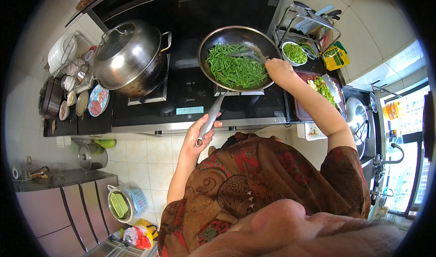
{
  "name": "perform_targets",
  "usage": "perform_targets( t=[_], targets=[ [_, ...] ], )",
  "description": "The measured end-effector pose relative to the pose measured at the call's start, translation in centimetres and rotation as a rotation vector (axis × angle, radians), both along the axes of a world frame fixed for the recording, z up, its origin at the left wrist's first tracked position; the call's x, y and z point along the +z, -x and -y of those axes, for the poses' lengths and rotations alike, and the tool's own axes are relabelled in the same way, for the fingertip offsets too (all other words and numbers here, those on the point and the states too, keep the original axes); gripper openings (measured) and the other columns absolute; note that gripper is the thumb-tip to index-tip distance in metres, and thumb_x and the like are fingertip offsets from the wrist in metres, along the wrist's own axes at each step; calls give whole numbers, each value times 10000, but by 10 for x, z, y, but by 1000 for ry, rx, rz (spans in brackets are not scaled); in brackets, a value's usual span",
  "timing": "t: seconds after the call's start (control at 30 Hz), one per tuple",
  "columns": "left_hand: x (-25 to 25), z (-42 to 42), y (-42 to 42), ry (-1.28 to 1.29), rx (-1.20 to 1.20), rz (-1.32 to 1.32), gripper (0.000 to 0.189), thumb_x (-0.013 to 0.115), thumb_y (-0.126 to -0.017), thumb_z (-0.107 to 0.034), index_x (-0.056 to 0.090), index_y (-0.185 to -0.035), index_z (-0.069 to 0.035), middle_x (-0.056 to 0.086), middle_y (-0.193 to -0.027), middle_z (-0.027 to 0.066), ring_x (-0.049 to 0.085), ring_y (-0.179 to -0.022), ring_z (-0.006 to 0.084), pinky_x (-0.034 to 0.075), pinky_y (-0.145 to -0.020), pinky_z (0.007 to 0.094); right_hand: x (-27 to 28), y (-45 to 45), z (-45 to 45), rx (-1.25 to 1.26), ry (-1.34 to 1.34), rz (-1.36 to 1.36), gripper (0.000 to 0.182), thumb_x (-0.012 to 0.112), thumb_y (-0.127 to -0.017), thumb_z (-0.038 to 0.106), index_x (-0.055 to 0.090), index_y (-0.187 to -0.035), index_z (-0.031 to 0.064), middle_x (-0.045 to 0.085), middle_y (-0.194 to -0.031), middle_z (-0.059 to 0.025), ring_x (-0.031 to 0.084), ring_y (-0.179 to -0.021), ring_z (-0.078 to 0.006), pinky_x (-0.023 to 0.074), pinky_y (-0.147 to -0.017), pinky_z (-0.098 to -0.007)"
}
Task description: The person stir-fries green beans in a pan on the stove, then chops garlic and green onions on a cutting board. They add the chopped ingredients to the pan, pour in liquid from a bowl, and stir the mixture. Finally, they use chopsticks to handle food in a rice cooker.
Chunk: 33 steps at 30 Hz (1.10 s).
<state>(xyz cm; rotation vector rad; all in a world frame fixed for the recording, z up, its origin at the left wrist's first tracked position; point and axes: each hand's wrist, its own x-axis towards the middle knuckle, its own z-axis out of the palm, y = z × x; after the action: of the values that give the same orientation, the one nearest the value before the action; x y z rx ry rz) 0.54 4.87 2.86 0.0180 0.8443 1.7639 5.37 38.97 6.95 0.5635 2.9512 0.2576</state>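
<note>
My left hand [197,132] is wrapped around the grey metal handle [214,112] of a frying pan [237,30]. The pan sits over the right burner of a black Midea gas stove. Cut green beans [235,68] cover much of the pan's bottom. My right hand [281,71], at the pan's right rim, grips a metal spatula [250,54], whose blade reaches into the beans. The spatula's handle is mostly hidden by that hand.
A large lidded wok [129,59] occupies the left burner. Plated meat [98,100] and small bowls stand farther left. To the right are a bowl of chopped greens [294,53], a cutting board [301,107] with chopped peppers and a cleaver [332,88], and a knife rack [306,18].
</note>
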Motion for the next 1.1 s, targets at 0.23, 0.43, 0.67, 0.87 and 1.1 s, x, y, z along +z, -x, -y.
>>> perform_targets(
  t=[0.23,0.43,0.67,0.87,1.1],
  targets=[
    [-19,2,5,-72,-37,83,387,474,-958,-279,503,-1194,26,637,-895,130,391,-443,53,303,-324,162,58,-8,-16,61,-56,-31,180,537,-802,91,688,-856,10,670,-866,-199,669,-844,-348,551,-696,-426],
    [-5,-1,0,10,-32,52,386,477,-959,-285,509,-1193,19,641,-884,122,393,-449,52,295,-322,167,62,-38,28,17,-70,185,158,562,-784,67,698,-857,34,682,-886,-170,679,-865,-305,550,-714,-400],
    [-11,-2,-1,5,-40,56,401,477,-957,-293,496,-1220,9,640,-876,111,381,-440,53,292,-317,172,87,-50,9,-18,-51,145,170,551,-789,67,689,-878,25,669,-902,-180,664,-860,-358,546,-714,-429],
    [-13,-5,1,-20,-71,74,400,474,-959,-289,490,-1223,11,624,-851,104,382,-442,52,288,-313,173,38,-50,-20,-77,-62,124,177,538,-800,74,683,-891,29,666,-916,-187,658,-881,-365,544,-720,-434],
    [-17,2,7,-34,-60,62,402,484,-957,-288,491,-1208,27,618,-853,109,367,-440,54,278,-306,172,57,-19,23,41,-9,-14,158,549,-807,75,683,-878,30,670,-929,-186,668,-872,-337,554,-709,-421]
  ],
)
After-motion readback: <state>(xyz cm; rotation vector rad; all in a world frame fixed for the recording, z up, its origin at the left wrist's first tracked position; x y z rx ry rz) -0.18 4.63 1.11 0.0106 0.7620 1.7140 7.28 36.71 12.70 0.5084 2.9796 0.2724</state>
